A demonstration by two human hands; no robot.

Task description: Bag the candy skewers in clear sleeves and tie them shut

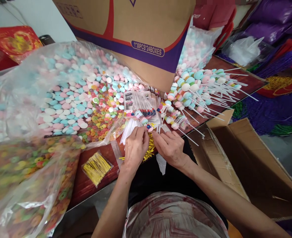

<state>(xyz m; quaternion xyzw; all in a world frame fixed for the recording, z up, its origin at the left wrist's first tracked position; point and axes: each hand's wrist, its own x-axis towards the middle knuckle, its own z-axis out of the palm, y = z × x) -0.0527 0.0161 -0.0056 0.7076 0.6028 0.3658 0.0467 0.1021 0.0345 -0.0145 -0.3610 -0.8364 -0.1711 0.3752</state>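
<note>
My left hand (135,145) is closed, pinching the lower end of a candy skewer (143,119) in a clear printed wrapper. Close beside it my right hand (170,145) is closed too, its fingertips at the wrapper's end; what lies between them is too small to make out. Under and between the hands is a pile of gold twist ties (149,147). White sticks (130,130) lie just behind my left hand. Beyond them is a stack of printed wrappers (143,104). A wrapped candy skewer (174,117) lies behind my right hand.
A big open bag of pastel candies (61,109) spreads at left, with gummy rings (98,122) by it. Nearer are a bag of gummy rings (24,185) and a twist-tie pack (97,168). A tall carton (126,29) stands behind; finished skewers (198,86) and an open box (255,165) are at right.
</note>
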